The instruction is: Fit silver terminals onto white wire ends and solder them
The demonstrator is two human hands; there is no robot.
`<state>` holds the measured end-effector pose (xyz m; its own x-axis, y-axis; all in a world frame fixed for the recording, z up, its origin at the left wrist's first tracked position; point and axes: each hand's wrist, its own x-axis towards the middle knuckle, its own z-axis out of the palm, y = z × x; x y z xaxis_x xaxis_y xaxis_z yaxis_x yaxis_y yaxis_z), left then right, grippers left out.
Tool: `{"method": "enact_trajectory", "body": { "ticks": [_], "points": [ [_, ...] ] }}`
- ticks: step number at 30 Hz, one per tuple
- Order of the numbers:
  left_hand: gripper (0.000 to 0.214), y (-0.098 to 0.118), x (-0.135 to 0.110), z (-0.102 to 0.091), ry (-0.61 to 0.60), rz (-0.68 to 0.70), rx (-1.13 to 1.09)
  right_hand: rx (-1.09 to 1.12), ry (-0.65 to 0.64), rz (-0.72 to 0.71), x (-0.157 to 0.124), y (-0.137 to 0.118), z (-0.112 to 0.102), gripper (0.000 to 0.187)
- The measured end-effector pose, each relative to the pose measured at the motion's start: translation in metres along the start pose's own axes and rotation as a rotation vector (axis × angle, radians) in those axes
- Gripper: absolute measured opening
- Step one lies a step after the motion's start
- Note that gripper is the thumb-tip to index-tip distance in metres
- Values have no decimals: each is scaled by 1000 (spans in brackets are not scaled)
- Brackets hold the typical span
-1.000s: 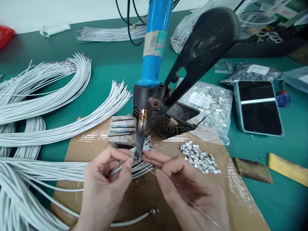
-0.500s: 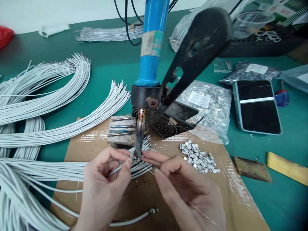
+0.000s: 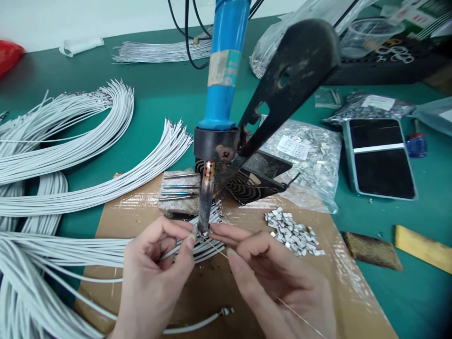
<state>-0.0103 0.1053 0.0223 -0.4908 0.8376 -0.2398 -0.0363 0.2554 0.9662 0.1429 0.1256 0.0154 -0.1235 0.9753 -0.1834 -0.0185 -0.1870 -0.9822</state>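
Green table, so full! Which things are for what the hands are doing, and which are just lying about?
Seem part of the job:
left hand, pinching a small piece
right hand, holding thin wire
blue-handled iron, pointing down between the hands
white cables
pile of small metal parts

Seem just lying about:
phone
red thing
curled white strip

blue iron (image 3: 226, 84): top cut off | red item (image 3: 9, 56): cut by left edge | workpiece (image 3: 205, 234): too small to tell
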Motion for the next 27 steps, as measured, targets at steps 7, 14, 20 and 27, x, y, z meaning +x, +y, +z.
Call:
{"method": "enact_trajectory", "body": {
  "ticks": [7,14,20,27],
  "points": [
    [14,4,-3,6,55,-26,-31,19,-13,-9,1,1,1,21],
    [14,4,-5,8,59,-25,-54,21,-13,-2,1,2,1,20],
    [16,1,0,1,-44,7,23,22,-16,-3,1,3,1,21],
    [15,5,-5,10,42,-26,-50,27,-23,5,-1,3,0,21]
  ]
}}
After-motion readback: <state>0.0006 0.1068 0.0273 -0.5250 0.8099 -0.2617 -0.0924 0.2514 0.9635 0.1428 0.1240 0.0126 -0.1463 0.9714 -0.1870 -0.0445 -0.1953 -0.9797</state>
